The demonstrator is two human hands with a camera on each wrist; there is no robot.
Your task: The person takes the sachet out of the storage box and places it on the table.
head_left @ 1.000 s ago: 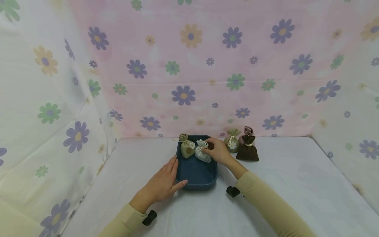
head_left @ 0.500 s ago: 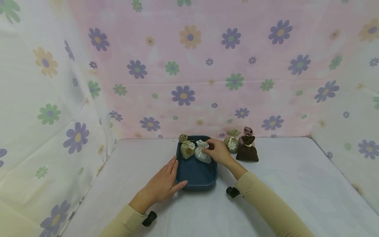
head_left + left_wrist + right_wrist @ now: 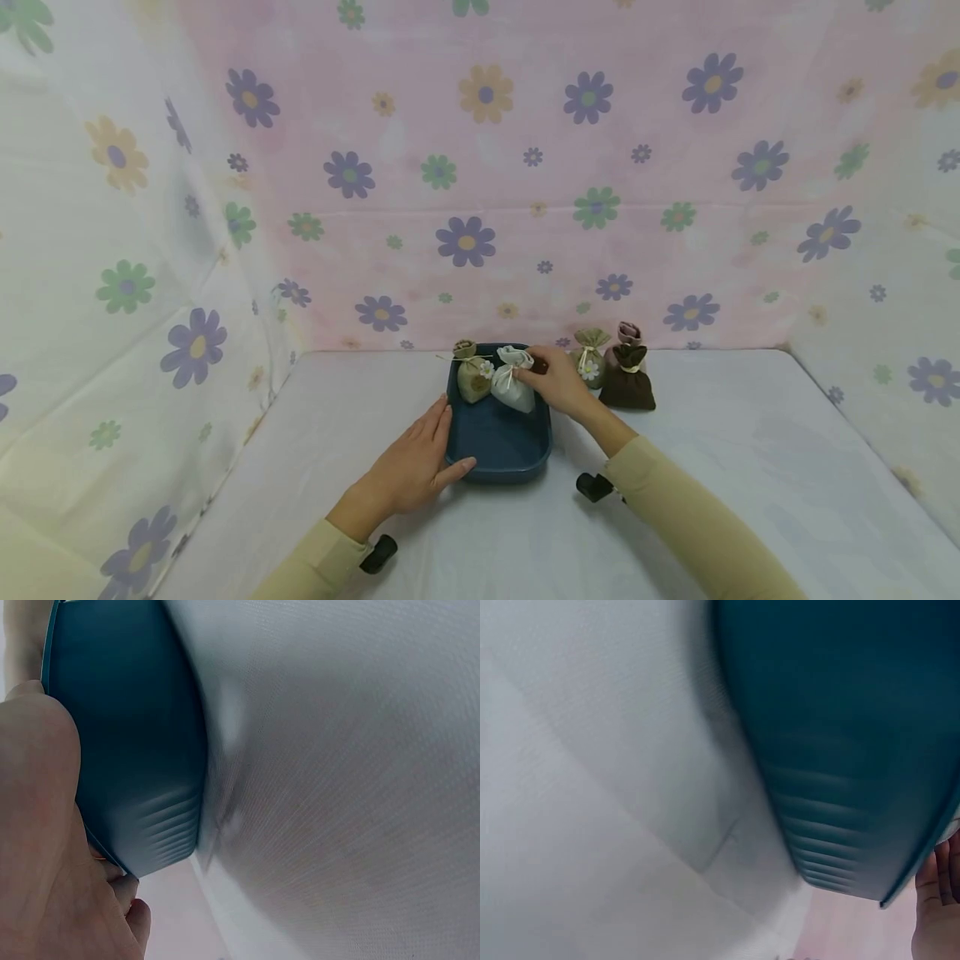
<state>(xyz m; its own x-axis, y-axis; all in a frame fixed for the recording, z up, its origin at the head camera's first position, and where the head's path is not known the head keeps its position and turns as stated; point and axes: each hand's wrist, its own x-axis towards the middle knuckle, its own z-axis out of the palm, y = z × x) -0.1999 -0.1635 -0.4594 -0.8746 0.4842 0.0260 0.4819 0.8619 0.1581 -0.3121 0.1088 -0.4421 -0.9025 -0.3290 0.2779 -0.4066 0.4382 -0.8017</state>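
One glossy white pouch, cinched by a thin pale tie, is at the far end of a blue tray, beside an olive pouch. Its neck points away and up, the long axis leaning slightly left. The right hand pinches the neck; the left hand, fingers extended, thumb spread, rests against the tray.

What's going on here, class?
A person's right hand pinches a pale pouch near its tied neck, resting in or held just above a blue tray; which one is hard to tell. The left hand rests against the tray's left side. A green pouch sits in the tray's far left corner. On the table to the right stand a second green pouch, a brown pouch and a partly hidden pinkish pouch.
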